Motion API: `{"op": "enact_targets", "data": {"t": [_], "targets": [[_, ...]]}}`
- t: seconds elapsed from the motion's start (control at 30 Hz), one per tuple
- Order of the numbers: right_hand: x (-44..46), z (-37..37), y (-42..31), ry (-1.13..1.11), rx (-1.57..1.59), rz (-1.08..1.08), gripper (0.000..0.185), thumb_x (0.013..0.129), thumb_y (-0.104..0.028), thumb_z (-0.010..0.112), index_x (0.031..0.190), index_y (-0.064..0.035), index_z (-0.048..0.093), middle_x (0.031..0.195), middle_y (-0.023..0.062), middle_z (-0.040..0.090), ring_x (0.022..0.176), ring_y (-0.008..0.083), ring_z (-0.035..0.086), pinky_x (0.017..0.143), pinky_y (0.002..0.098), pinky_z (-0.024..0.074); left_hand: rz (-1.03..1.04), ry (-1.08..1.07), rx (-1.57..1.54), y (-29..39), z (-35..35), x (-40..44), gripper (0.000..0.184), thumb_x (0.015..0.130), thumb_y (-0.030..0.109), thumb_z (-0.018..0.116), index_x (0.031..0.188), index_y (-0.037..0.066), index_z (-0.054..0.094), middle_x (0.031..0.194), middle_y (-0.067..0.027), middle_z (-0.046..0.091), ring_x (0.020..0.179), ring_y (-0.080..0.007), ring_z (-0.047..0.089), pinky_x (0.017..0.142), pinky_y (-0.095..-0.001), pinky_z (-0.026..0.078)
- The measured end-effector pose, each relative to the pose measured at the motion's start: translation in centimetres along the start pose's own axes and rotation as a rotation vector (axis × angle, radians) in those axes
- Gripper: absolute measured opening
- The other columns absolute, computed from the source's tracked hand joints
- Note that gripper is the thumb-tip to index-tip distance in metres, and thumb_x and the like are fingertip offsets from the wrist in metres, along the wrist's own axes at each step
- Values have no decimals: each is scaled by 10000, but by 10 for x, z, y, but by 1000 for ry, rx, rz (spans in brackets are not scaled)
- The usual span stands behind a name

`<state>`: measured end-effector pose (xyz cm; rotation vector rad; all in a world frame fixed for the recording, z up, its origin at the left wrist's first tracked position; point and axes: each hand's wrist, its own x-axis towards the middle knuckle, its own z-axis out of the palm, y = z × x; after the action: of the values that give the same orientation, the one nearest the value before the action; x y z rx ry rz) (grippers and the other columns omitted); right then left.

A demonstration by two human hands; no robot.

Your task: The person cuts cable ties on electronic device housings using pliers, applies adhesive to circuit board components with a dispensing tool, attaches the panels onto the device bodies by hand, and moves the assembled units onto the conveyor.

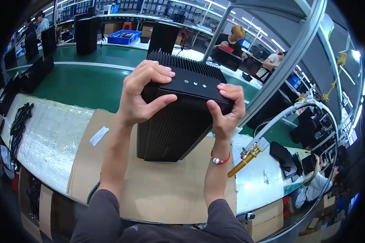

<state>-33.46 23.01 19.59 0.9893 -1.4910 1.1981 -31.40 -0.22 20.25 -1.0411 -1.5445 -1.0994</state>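
A tall black device [170, 129] stands upright on a sheet of brown cardboard [150, 198]. Its top has ribbed fins at the far side and three small white symbols near the front edge. My left hand [144, 89] grips the top left corner, fingers over the top and thumb against the front. On the top right corner my right hand [229, 105] holds on in the same way, its thumb on the front face. A red bracelet is on my right wrist. A small white paper piece [99, 135] lies on the cardboard to the left.
Black cables [21, 125] lie on the wrapped table at left. A green conveyor [89, 83] runs beyond, bearing black devices [87, 36] and a blue bin [124, 37]. To the right are a yellow-handled tool [245, 160] and a metal post [288, 60]. Several people work around.
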Motion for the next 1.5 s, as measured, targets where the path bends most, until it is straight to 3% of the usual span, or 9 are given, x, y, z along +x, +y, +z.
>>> {"op": "enact_targets", "data": {"t": [0.07, 0.3, 0.4, 0.5, 0.63, 0.97, 1.17, 1.3, 1.5], "targets": [[0, 1, 0, -10, -32, 8, 357, 719, -222, 803, 877, -20, 554, 908, 93, 580, 933, 220, 579, 906, 352, 437, 39, 72, 49, 0, 3, 3, 225, 640, 61, 782, 777, 14, 610, 874, -119, 681, 871, -257, 638, 778, -327, 507], [-2, 0, -13, 8, -72, 9, 294, 772, -204, 753, 894, -18, 562, 945, 108, 603, 950, 232, 577, 946, 381, 419, 32, 71, 96, 6, 0, -4, 192, 773, 158, 675, 829, -14, 610, 890, -163, 675, 876, -291, 636, 902, -396, 450], [1, -8, -2, -17, 144, 14, 489, 935, -462, 461, 923, 15, 568, 977, 140, 607, 993, 252, 568, 1038, 420, 324, -116, 234, -358, -19, -5, -8, 416, 950, 261, 345, 899, -41, 625, 1031, -193, 655, 1049, -292, 591, 1012, -399, 368], [5, -11, 30, -19, 524, 215, 753, 970, -578, 141, 1000, 36, 576, 1075, 173, 609, 1094, 279, 533, 1071, 408, 287, -161, 156, -207, -49, -9, 2, 398, 962, 235, 380, 941, -61, 645, 1096, -172, 650, 1093, -274, 583, 986, -349, 396], [16, -7, 69, -177, 469, 229, 831, 966, -585, 70, 1067, 59, 586, 1192, 178, 577, 1175, 275, 487, 1078, 368, 262, -160, 105, -229, -84, -3, 8, 446, 964, 280, 359, 958, -63, 646, 1112, -194, 642, 1113, -281, 567, 1005, -364, 380], [7, 0, 93, -126, 494, 61, 721, 961, -443, 109, 982, 94, 591, 1081, 233, 594, 1132, 320, 497, 1092, 431, 236, -90, 93, -399, -111, 1, 8, 444, 931, 297, 386, 836, -60, 632, 926, -187, 653, 949, -284, 614, 1006, -415, 386], [-16, -9, 30, -9, 392, 472, 695, 984, -499, 223, 1332, 70, 422, 1268, 172, 530, 1236, 255, 439, 1112, 371, 223, -240, 374, 61, -45, 3, -6, 359, 958, 271, 426, 1049, -22, 612, 1046, -131, 644, 1026, -224, 580, 971, -337, 398], [-37, -49, 14, 4, 460, 736, 752, 979, -583, 258, 1399, 27, 384, 1327, 94, 510, 1245, 191, 427, 1093, 325, 232, -807, 489, -347, 6, 8, -40, 595, 969, 485, 436, 1176, -62, 547, 1116, -175, 624, 1072, -215, 566, 942, -316, 406], [-26, -13, -19, 191, 60, 423, 708, 968, -559, 322, 1252, 68, 490, 1141, 129, 602, 1025, 193, 566, 943, 307, 401, -534, 362, 114, 27, 37, -24, 834, 873, 667, 448, 1172, -106, 533, 1026, -198, 638, 970, -231, 603, 860, -337, 453]]}}
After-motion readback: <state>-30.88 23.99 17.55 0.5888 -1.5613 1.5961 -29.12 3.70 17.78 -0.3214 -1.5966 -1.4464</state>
